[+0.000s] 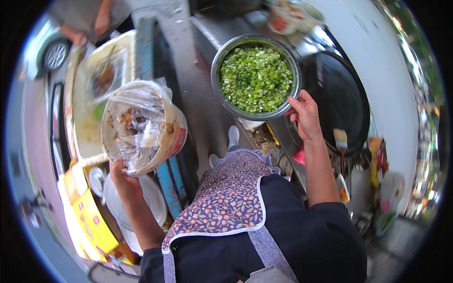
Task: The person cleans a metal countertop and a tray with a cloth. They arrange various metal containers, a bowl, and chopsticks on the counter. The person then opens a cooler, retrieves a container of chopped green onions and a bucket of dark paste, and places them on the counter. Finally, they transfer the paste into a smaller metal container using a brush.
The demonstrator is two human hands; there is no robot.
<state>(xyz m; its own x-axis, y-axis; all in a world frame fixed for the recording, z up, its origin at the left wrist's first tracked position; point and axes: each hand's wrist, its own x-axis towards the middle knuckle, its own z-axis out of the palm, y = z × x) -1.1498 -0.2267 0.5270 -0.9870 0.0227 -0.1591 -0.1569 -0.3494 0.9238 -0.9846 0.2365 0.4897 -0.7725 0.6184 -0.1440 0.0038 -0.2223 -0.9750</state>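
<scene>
My left hand (124, 177) grips the rim of a white plastic bucket (174, 132), which is tilted, smeared with brown food and lined with clear plastic film. Its fingers are partly hidden under the bucket. On the right, my right hand (304, 115) holds the rim of a round steel bowl (214, 76) between thumb and fingers. Chopped green onions (256, 79) fill the bowl. Just right of it lies a large round black griddle (336, 95). A brush (340, 138) with pale bristles rests near the griddle's lower edge.
Beyond the bucket stands a large pale tray (79, 134) holding film-covered food. A yellow box (93, 226) and a round metal lid (155, 198) are at lower left. Another food bucket (286, 21) stands at the top. A person (95, 21) is at upper left, near a parked car (46, 53).
</scene>
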